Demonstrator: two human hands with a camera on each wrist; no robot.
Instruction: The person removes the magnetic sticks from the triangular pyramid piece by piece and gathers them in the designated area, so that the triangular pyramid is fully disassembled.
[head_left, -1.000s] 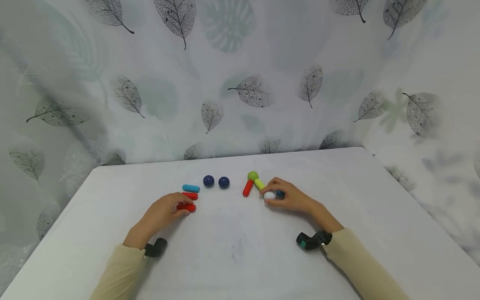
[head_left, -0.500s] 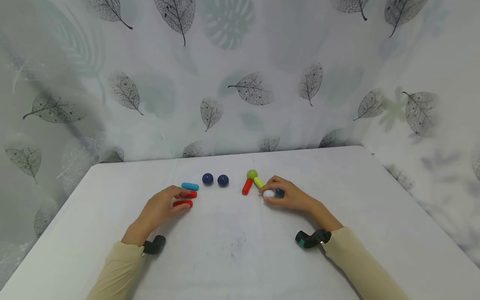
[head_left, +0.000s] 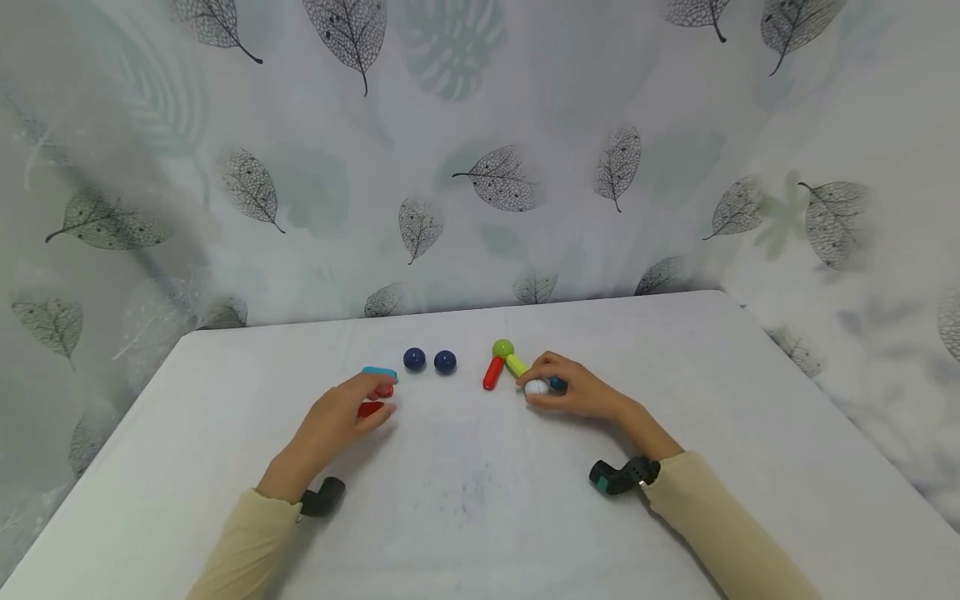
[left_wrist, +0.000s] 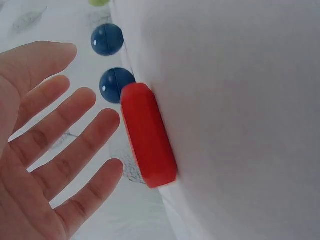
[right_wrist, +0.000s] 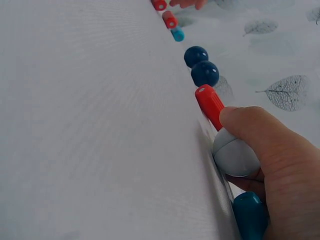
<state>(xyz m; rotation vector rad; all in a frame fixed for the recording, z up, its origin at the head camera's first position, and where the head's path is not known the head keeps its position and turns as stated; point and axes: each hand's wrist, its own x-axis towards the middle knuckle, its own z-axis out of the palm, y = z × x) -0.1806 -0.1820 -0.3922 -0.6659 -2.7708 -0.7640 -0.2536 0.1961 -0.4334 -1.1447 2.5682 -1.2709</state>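
Observation:
My left hand [head_left: 330,429] hovers over two red rounded sticks, its fingers spread and relaxed. The nearer red stick [left_wrist: 149,135] lies clear of the fingertips in the left wrist view; in the head view the hand partly covers it. Beyond it, the farther red stick [head_left: 385,391] and a light blue stick [head_left: 381,372] are partly hidden by the fingers. On the other side, my right hand [head_left: 581,393] pinches a white ball [right_wrist: 235,155] between thumb and fingers at the table. Beside that ball a teal-blue piece [right_wrist: 250,217] shows under the right palm.
Two dark blue balls [head_left: 414,359] sit between the hands, toward the back. Near the right fingertips lie a red stick [head_left: 492,372], a yellow-green stick [head_left: 516,366] and a green ball [head_left: 502,348]. The white table [head_left: 465,517] ends at a leaf-print curtain [head_left: 472,242].
The left fingers have let go of the nearer red stick and spread apart, and the hand has shifted slightly to the right above it. The right hand stays on the white ball.

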